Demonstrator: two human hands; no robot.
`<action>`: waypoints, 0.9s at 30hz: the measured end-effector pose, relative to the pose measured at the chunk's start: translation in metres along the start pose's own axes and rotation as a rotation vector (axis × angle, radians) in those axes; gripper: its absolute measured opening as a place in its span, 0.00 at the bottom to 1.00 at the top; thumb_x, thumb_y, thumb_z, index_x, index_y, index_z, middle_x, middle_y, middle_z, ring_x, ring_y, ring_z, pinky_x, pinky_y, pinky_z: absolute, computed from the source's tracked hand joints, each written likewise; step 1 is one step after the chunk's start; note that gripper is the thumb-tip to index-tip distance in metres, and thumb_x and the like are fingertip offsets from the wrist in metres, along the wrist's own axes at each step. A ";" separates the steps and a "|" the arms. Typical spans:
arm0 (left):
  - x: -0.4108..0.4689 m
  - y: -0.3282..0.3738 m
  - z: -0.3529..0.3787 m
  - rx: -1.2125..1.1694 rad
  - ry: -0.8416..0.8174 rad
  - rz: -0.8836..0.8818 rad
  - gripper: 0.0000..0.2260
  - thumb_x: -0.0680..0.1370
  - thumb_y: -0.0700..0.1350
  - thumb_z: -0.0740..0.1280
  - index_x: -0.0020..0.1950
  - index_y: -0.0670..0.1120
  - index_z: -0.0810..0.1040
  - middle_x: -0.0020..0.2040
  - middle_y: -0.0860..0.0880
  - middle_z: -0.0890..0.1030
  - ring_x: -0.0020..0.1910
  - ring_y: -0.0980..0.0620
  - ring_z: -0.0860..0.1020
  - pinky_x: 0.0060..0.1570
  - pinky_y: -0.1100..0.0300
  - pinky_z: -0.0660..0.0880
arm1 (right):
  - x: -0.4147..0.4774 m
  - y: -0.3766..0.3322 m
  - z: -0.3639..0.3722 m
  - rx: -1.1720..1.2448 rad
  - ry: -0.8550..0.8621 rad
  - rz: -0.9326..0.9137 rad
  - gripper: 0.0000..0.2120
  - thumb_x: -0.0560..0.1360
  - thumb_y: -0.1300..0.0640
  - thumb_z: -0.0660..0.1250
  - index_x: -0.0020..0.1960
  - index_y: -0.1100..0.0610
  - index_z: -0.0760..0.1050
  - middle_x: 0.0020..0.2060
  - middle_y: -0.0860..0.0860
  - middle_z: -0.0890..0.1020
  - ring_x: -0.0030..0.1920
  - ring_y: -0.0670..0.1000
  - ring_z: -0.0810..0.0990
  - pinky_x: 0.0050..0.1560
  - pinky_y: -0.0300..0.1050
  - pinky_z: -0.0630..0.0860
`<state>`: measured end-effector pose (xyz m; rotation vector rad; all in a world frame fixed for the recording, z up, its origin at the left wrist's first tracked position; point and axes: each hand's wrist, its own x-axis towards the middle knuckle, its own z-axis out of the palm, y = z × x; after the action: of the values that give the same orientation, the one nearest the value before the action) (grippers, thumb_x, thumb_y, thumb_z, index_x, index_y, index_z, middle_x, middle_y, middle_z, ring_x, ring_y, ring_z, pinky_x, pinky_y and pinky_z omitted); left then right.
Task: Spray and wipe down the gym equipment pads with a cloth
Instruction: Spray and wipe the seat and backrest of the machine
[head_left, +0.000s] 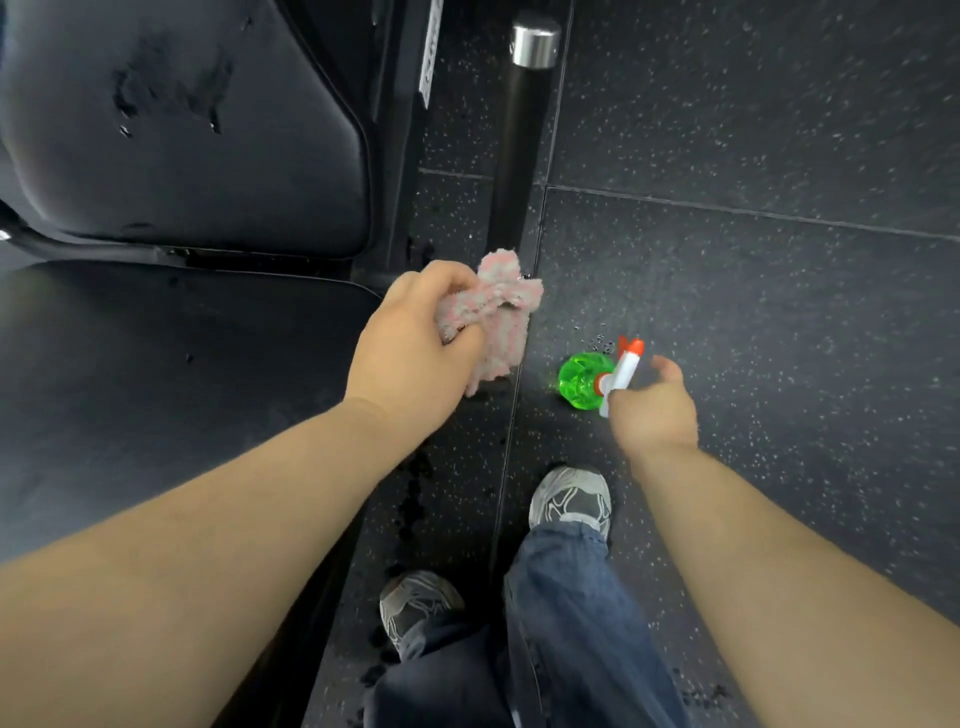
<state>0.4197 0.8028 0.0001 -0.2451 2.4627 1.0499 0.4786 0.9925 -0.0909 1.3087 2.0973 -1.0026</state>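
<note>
My left hand (415, 343) grips a bunched pink and white cloth (493, 317) just past the right edge of the black seat pad (182, 395). The black back pad (197, 130) stands at the upper left with wet spray marks on it. My right hand (652, 408) holds the white and orange spray head of a green spray bottle (584, 379), low over the floor to the right of the machine. The hand's finger near the trigger is blurred.
A black bar with a chrome cap (535, 41) rises beside the machine frame (400, 156). Speckled dark rubber floor (753, 260) spreads to the right. My two grey shoes (571, 501) and jeans are at the bottom centre. Wet drops dot the floor.
</note>
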 end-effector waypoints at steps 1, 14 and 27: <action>-0.003 0.001 -0.008 -0.071 0.028 -0.037 0.13 0.75 0.42 0.68 0.53 0.59 0.74 0.53 0.56 0.77 0.46 0.58 0.77 0.47 0.59 0.77 | -0.014 -0.015 -0.004 0.007 0.110 -0.103 0.20 0.78 0.54 0.64 0.70 0.51 0.69 0.62 0.55 0.77 0.61 0.58 0.76 0.62 0.53 0.73; -0.021 -0.102 -0.197 -0.080 0.115 -0.281 0.17 0.77 0.38 0.64 0.62 0.55 0.78 0.59 0.58 0.81 0.58 0.53 0.78 0.61 0.60 0.71 | -0.144 -0.172 0.122 -0.298 -0.320 -0.749 0.20 0.77 0.58 0.61 0.68 0.53 0.68 0.57 0.51 0.75 0.56 0.57 0.77 0.51 0.47 0.73; -0.020 -0.194 -0.225 0.624 0.107 -0.341 0.27 0.81 0.56 0.50 0.80 0.55 0.52 0.81 0.52 0.49 0.80 0.48 0.45 0.76 0.44 0.42 | -0.195 -0.266 0.261 -0.690 -0.476 -1.216 0.21 0.82 0.46 0.55 0.70 0.54 0.71 0.65 0.49 0.76 0.65 0.52 0.74 0.64 0.47 0.69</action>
<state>0.4266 0.5059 0.0226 -0.4988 2.5776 0.1134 0.3269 0.6056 -0.0264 -0.5986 2.3868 -0.7041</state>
